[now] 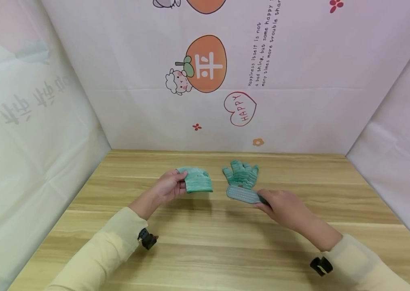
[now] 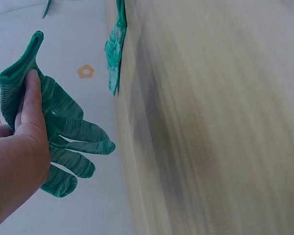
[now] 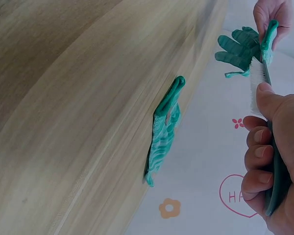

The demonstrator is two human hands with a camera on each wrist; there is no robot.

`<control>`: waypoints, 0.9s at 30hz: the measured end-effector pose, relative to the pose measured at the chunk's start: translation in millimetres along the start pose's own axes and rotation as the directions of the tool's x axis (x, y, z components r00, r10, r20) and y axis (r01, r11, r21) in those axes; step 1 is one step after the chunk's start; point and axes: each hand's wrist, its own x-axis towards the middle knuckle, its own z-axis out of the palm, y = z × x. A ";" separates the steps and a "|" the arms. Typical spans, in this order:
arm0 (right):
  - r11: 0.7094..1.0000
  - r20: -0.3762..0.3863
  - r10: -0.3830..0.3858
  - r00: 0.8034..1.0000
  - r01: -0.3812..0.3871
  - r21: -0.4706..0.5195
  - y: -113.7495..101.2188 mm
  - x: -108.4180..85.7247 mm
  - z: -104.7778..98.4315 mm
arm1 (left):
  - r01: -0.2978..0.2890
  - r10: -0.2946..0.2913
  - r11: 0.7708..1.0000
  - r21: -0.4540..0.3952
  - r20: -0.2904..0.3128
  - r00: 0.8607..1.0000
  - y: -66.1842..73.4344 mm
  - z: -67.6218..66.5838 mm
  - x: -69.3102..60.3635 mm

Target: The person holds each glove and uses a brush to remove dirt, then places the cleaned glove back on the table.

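My left hand (image 1: 168,186) pinches the cuff of a green knitted glove (image 1: 198,180), raised above the wooden table; in the left wrist view its fingers (image 2: 78,132) dangle free. Gripped in my right hand (image 1: 286,208) is a grey-green brush (image 1: 243,194) by its handle, and its white bristles (image 3: 257,85) show in the right wrist view. A second green glove (image 1: 241,174) lies on the table just beyond the brush, fingers pointing to the back; in the right wrist view this glove (image 3: 164,129) touches neither hand.
The wooden table (image 1: 205,250) ends at a white printed cloth (image 1: 146,113) hanging behind it. More white cloth hangs on the left (image 1: 45,133) and on the right (image 1: 401,141).
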 end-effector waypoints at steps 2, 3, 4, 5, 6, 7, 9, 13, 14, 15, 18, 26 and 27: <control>1.000 -0.004 -0.001 1.000 0.001 -0.003 0.6 -0.7 0.1 | -0.004 0.004 1.000 0.003 -0.003 1.000 3.7 -0.6 1.9; 1.000 -0.006 -0.002 1.000 0.002 -0.003 0.9 -0.9 0.3 | -0.007 0.007 1.000 0.006 0.001 1.000 5.6 -0.8 3.2; 1.000 -0.009 -0.006 1.000 0.006 -0.004 1.1 -1.1 0.4 | -0.007 0.007 1.000 0.012 0.000 1.000 7.9 -0.7 4.2; 1.000 -0.011 -0.009 1.000 0.008 -0.004 1.3 -1.2 0.5 | -0.008 0.008 1.000 0.021 0.000 1.000 10.3 -0.5 5.1; 1.000 -0.011 -0.010 1.000 0.010 -0.005 1.5 -1.4 0.6 | -0.011 0.011 1.000 0.028 0.000 1.000 12.5 -0.4 6.1; 1.000 -0.012 -0.011 1.000 0.011 -0.005 1.7 -1.5 0.7 | -0.014 0.014 0.999 0.036 0.000 1.000 14.6 -0.3 7.4; 1.000 -0.012 -0.013 1.000 0.013 -0.005 2.0 -1.7 0.8 | -0.020 0.020 0.999 0.048 0.001 1.000 18.5 -0.5 10.4; 1.000 -0.011 -0.010 1.000 0.010 -0.002 2.4 -2.3 0.7 | -0.023 0.022 0.997 0.073 0.004 1.000 24.6 -1.2 19.4; 1.000 -0.011 -0.008 1.000 0.008 -0.002 2.5 -2.6 0.5 | -0.021 0.021 0.997 0.079 0.005 1.000 25.8 -1.4 22.1; 1.000 -0.012 -0.007 1.000 0.007 -0.003 2.7 -2.9 0.4 | -0.022 0.021 0.996 0.089 0.010 1.000 26.9 -1.7 24.9; 1.000 -0.013 -0.004 1.000 0.004 -0.008 3.3 -3.6 0.2 | -0.014 0.013 0.995 0.103 0.010 1.000 29.5 -2.6 33.4; 1.000 0.003 0.006 1.000 -0.006 0.000 4.7 -6.3 -1.4 | -0.009 0.011 0.986 0.166 -0.013 1.000 33.6 -1.1 50.3; 1.000 0.007 0.006 1.000 -0.006 0.004 4.7 -6.8 -1.8 | -0.010 0.011 0.985 0.174 -0.009 1.000 33.9 -1.4 52.2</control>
